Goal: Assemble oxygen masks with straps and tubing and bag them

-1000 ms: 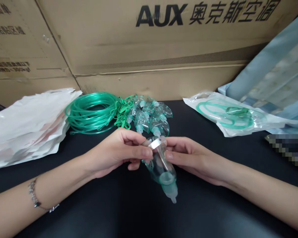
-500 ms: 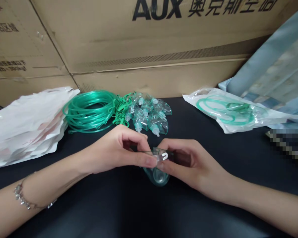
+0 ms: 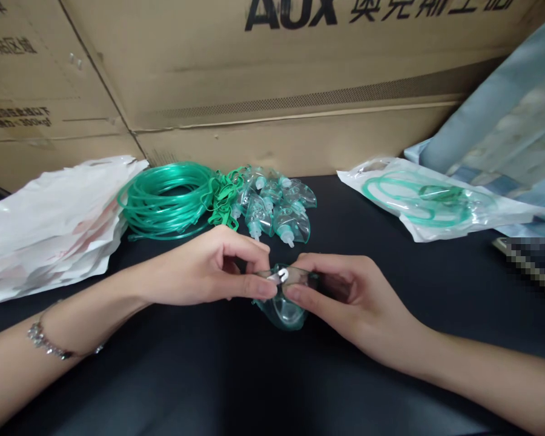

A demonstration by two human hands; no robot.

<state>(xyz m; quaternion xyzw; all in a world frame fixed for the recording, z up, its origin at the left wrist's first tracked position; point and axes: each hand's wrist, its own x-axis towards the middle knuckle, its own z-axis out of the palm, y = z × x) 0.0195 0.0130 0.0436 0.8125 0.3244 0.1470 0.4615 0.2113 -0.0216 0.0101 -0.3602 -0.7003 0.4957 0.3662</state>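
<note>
In front of me, above the black tabletop, is a clear green-tinted oxygen mask (image 3: 288, 310). My right hand (image 3: 345, 290) pinches its upper edge between thumb and fingers. Between the thumb and forefinger of my left hand (image 3: 227, 269) is a small silvery nose clip (image 3: 282, 276), its slotted end poking out over the mask's edge. The left fingertips also lie against the mask; how far the clip is fixed to it is hidden by the fingers.
Behind my hands lie several more masks (image 3: 293, 223), green elastic straps (image 3: 224, 197) and a coil of green tubing (image 3: 163, 203). White packaging bags (image 3: 49, 224) are stacked at left. A bagged mask set (image 3: 418, 194) lies at right, with a large carton (image 3: 272, 79) behind.
The nose clip and left fingertips have shifted slightly left along the mask's edge, away from the right hand. More of the mask shows between the two thumbs.
</note>
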